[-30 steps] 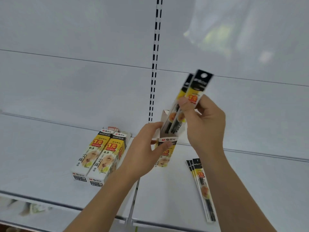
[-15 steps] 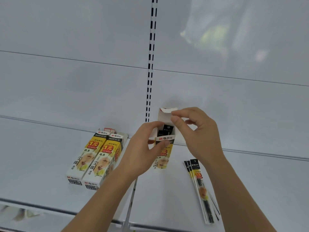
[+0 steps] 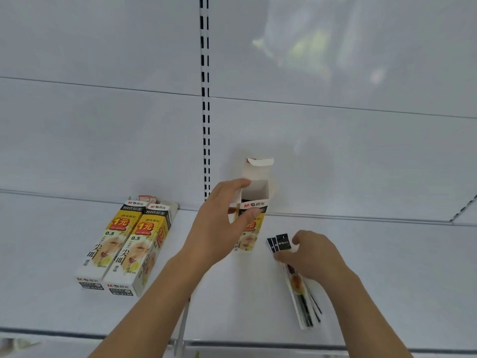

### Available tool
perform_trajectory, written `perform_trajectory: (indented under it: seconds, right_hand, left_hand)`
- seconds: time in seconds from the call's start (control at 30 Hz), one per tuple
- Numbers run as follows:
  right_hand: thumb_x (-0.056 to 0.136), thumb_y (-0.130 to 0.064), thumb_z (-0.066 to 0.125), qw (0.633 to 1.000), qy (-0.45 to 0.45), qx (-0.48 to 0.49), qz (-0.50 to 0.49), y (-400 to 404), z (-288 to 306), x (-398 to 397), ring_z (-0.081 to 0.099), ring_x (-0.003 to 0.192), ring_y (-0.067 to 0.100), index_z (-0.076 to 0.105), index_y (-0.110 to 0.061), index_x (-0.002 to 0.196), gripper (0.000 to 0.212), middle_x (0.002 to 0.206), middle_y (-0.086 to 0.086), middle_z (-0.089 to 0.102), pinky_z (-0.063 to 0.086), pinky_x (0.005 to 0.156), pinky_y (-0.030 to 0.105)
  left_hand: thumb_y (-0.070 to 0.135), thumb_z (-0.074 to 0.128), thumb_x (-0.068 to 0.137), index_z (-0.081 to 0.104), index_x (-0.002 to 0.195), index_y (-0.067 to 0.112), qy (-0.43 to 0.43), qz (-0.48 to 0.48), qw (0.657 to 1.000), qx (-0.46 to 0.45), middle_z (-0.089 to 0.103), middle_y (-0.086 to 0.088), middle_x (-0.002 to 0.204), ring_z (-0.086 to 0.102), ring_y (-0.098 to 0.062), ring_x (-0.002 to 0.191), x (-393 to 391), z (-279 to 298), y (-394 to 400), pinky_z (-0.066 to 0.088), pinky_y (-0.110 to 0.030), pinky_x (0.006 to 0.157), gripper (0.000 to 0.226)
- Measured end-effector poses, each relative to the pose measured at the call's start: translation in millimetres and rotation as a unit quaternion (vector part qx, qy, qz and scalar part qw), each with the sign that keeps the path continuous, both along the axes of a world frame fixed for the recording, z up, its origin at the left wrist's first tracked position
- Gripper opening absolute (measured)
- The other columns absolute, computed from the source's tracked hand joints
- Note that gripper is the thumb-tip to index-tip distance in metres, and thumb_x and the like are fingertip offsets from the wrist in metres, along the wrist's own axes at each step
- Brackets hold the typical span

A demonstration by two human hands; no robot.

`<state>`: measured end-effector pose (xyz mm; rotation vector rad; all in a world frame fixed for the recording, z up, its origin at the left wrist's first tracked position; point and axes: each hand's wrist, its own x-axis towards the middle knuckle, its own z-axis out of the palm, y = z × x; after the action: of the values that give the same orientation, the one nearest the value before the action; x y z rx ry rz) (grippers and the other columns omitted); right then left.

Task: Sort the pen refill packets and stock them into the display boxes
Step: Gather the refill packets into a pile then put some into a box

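My left hand (image 3: 219, 226) grips an open yellow and white display box (image 3: 254, 200), holding it upright above the white shelf (image 3: 387, 267) with its top flap raised. What is inside the box is hidden from me. To its right a small stack of pen refill packets (image 3: 299, 288) with black tops lies flat on the shelf. My right hand (image 3: 313, 254) rests on the upper part of that stack, fingers curled onto the packets. Two more display boxes (image 3: 124, 246) of the same design lie side by side at the left.
A slotted upright (image 3: 205, 99) runs down the white back panel behind the held box. The shelf's front edge (image 3: 258, 343) crosses the bottom of the view, with a bracket below my left forearm.
One second ago my right hand was sliding packets into the box. It then left the box top and dropped to the stack on the shelf. My left hand kept its hold.
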<state>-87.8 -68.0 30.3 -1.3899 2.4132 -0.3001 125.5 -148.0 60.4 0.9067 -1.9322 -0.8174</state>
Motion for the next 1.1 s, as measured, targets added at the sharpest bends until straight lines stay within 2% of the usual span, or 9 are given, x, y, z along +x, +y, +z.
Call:
perform_trajectory:
  seconds: [0.13,0.33,0.47,0.63,0.8,0.87,0.93,1.03,1.1]
  right_hand:
    - [0.08,-0.04,0.081,0.999,-0.027,-0.001,-0.017,5,-11,-1,0.06,0.073,0.009,0.062,-0.018,0.087,0.03,0.08,-0.006,0.065,0.047,0.064,0.028]
    - [0.084,-0.036,0.076,0.994,-0.068,-0.064,-0.06,10,-1,-14,0.069,0.067,0.019,0.066,-0.011,0.081,0.026,0.066,0.003,0.071,0.056,0.067,0.036]
    - [0.085,-0.034,0.079,0.973,-0.161,-0.142,-0.084,17,12,-16,0.069,0.058,0.018,0.071,-0.007,0.084,0.028,0.065,0.003,0.073,0.059,0.067,0.042]
    - [0.077,-0.05,0.08,0.886,-0.293,-0.349,-0.082,29,69,-6,0.074,0.083,0.041,0.076,-0.018,0.093,0.036,0.083,0.007,0.078,0.06,0.083,0.064]
    - [0.096,-0.026,0.075,0.715,-0.359,-0.599,-0.002,37,136,27,0.073,0.096,0.042,0.074,-0.018,0.101,0.01,0.098,0.006,0.079,0.06,0.088,0.063]
    - [0.096,-0.024,0.075,0.682,-0.366,-0.633,0.024,27,143,39,0.072,0.095,0.042,0.072,-0.018,0.1,0.008,0.097,0.006,0.077,0.058,0.086,0.068]
    - [0.096,-0.021,0.076,0.692,-0.346,-0.632,0.035,17,142,50,0.074,0.088,0.03,0.07,-0.02,0.097,0.006,0.092,0.0,0.077,0.06,0.083,0.06]
    - [0.098,-0.011,0.073,0.728,-0.31,-0.609,0.06,11,135,57,0.069,0.07,0.003,0.065,-0.02,0.091,0.013,0.077,-0.017,0.074,0.055,0.07,0.023]
    - [0.098,-0.009,0.072,0.741,-0.292,-0.6,0.073,11,130,57,0.067,0.067,-0.002,0.065,-0.023,0.09,0.017,0.074,-0.021,0.072,0.05,0.068,0.014]
  left_hand:
    - [0.043,0.07,0.096,0.048,0.142,0.046,-0.001,-0.007,1.0,0.003,0.048,0.032,0.138,0.047,0.006,0.13,-1,-1,0,0.052,-0.041,0.107,0.05]
    - [0.04,0.071,0.097,0.05,0.141,0.043,0.002,-0.023,1.0,0.0,0.047,0.035,0.135,0.046,0.014,0.126,-7,0,4,0.055,-0.03,0.102,0.05]
    - [0.04,0.071,0.097,0.05,0.142,0.043,0.002,-0.025,1.0,-0.001,0.047,0.034,0.136,0.045,0.012,0.128,-8,0,6,0.054,-0.029,0.102,0.05]
    - [0.04,0.072,0.096,0.049,0.141,0.043,-0.007,-0.018,1.0,-0.007,0.047,0.031,0.137,0.047,0.014,0.123,-5,0,5,0.054,-0.024,0.098,0.051]
    - [0.039,0.073,0.096,0.046,0.137,0.049,-0.018,-0.034,0.999,-0.013,0.046,0.032,0.137,0.049,0.012,0.123,-3,3,12,0.049,-0.012,0.094,0.051]
    - [0.036,0.074,0.096,0.044,0.133,0.055,-0.014,-0.036,0.999,-0.011,0.047,0.033,0.135,0.051,0.01,0.121,-2,3,14,0.049,-0.012,0.094,0.052]
    - [0.036,0.075,0.095,0.042,0.131,0.057,-0.015,-0.033,0.999,-0.015,0.047,0.035,0.134,0.052,0.01,0.12,-2,3,15,0.05,-0.013,0.094,0.053]
    - [0.038,0.076,0.094,0.045,0.132,0.054,-0.005,-0.025,1.0,-0.005,0.048,0.035,0.134,0.054,0.008,0.119,2,2,16,0.054,-0.022,0.096,0.051]
    - [0.038,0.076,0.093,0.048,0.136,0.047,-0.001,-0.022,1.0,-0.005,0.049,0.032,0.136,0.054,0.006,0.122,5,3,15,0.055,-0.026,0.098,0.052]
